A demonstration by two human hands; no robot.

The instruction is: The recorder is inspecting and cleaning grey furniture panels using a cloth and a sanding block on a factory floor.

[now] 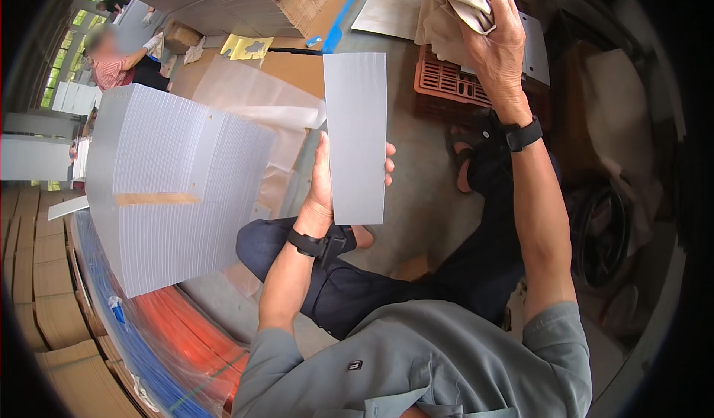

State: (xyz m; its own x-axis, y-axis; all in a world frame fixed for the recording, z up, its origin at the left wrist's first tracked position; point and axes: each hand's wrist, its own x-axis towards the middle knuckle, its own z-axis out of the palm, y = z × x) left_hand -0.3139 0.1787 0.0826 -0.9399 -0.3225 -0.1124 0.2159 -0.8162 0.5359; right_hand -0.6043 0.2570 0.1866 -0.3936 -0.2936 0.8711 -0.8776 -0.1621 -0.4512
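Note:
A flat, rectangular grey panel (358, 139) stands lengthwise in front of me. My left hand (320, 180) grips it from behind, thumb along the left edge and fingertips curling round the right edge; the palm is hidden. Up at the far right, my right hand (501, 61) is closed on a crumpled off-white cloth (450, 16). The cloth hangs over a reddish-brown plastic crate (446, 78), apart from the panel. Left of my left hand rises a tall stack of similar grey panels (186, 172), with a tan strip across its side.
Translucent plastic sheeting (249, 94) lies beyond the stack. Cardboard boxes (223, 1) and a blue pallet edge (348, 13) are at the back. Orange wrapped material (186, 332) and stacked cardboard (52, 299) line the left. Another person (115, 61) sits far left.

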